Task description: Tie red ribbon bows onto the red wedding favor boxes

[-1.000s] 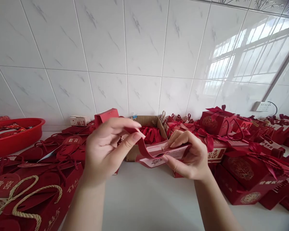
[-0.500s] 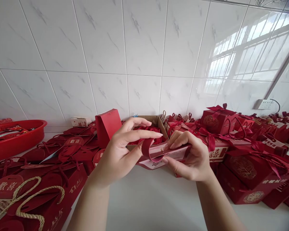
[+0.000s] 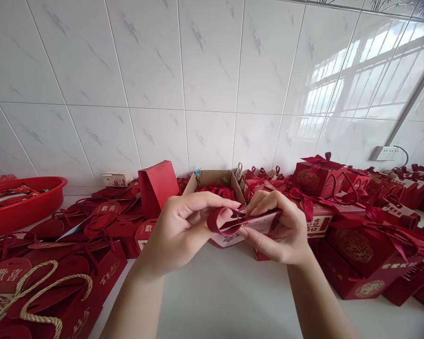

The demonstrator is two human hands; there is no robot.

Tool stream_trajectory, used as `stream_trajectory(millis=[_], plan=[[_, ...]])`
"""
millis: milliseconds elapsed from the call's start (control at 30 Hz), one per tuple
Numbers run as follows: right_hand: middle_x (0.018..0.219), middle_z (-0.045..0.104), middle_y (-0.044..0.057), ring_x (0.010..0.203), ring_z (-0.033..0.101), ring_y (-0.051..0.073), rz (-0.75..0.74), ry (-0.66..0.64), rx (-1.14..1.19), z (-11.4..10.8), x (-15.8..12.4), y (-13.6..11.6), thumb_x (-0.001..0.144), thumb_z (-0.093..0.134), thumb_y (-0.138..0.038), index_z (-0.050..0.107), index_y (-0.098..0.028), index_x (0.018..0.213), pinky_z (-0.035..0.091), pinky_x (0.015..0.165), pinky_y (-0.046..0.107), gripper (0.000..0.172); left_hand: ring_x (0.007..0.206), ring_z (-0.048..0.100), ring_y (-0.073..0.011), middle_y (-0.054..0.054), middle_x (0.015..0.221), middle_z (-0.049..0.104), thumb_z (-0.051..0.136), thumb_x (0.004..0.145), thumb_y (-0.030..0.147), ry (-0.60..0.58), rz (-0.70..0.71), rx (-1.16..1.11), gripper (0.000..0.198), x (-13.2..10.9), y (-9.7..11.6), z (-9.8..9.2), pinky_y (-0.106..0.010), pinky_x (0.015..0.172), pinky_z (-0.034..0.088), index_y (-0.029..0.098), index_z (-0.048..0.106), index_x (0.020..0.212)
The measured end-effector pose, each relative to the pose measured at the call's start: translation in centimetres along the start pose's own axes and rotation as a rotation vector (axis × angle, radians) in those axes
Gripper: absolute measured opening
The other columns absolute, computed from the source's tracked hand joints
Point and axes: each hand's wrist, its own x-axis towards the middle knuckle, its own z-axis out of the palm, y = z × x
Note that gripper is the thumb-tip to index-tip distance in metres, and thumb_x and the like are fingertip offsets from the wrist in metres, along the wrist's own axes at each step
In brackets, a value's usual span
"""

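Both hands meet at mid-frame over a white counter (image 3: 215, 296). My right hand (image 3: 281, 230) is closed round a small red gift box (image 3: 259, 225) with pale printed sides. My left hand (image 3: 178, 233) pinches a dark red ribbon (image 3: 217, 219), which curls in a loop over the box's left end. The fingertips of both hands nearly touch at a small metal piece on top of the box.
Flat red gift bags with rope handles (image 3: 56, 273) cover the left. A red basin (image 3: 19, 200) sits far left. An upright red bag (image 3: 157, 186) and a cardboard carton of ribbons (image 3: 215, 181) stand by the tiled wall. Finished ribboned boxes (image 3: 360, 235) crowd the right.
My left hand has moved right toward the box, folding the stretched ribbon into a tight loop at the box's left end. My right hand has kept its hold.
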Motion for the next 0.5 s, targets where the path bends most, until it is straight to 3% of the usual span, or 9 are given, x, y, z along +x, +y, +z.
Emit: stream_trajectory(millis=[333,500], plan=[[0.071,0.059,0.0,0.067,0.062,0.018,-0.008,0.004,0.017,-0.08,0.06,-0.14,0.069,0.074,-0.009,0.052,-0.021,0.082,0.051,0.058,0.031,0.029,0.073,0.067,-0.0185,-0.007,0.082,0.071,0.062,0.085,0.025,-0.109,0.001,-0.016,0.013,0.03,0.0,-0.36,-0.025,0.055,0.055,0.025,0.074,0.089],[0.073,0.061,0.001,0.065,0.062,0.016,-0.024,0.024,0.032,-0.13,0.0,-0.13,0.069,0.075,-0.009,0.053,-0.021,0.082,0.052,0.057,0.03,0.029,0.074,0.066,-0.0192,-0.009,0.084,0.07,0.062,0.087,0.026,-0.196,-0.026,-0.111,0.012,-0.1,-0.09,-0.52,-0.03,0.064,0.056,0.02,0.07,0.091]])
